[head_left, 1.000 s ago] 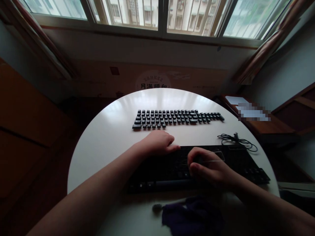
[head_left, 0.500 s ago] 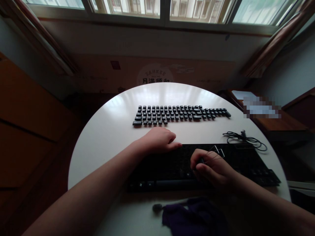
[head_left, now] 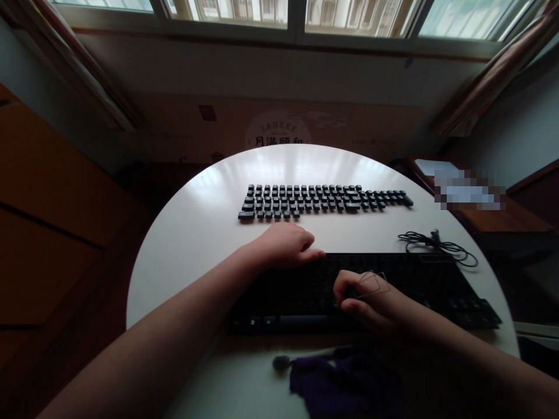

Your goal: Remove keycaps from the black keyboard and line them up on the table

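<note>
A black keyboard (head_left: 301, 291), with most of its keycaps off, lies across the near part of the round white table (head_left: 174, 244). My left hand (head_left: 286, 247) is closed at the keyboard's far edge, its thumb lying along that edge and its other fingers curled out of sight. Over the keyboard's middle, my right hand (head_left: 364, 299) grips a wire keycap puller (head_left: 373, 283). The puller's wire loops stick out above the knuckles, and its working end is hidden by my fingers. Several keycaps (head_left: 252, 322) remain along the keyboard's near row.
Removed black keycaps (head_left: 301, 201) stand in rows beyond the keyboard. A coiled cable (head_left: 439, 247) lies at the right. Near the table's front are a dark brush (head_left: 282, 362) and a purple cloth (head_left: 336, 381). A wooden desk (head_left: 493, 218) stands beyond the right edge.
My right hand has shifted slightly left and turned, and the puller's wire loops have tilted. The white-lettered M keycap seen beside it before no longer shows. My left hand stays put.
</note>
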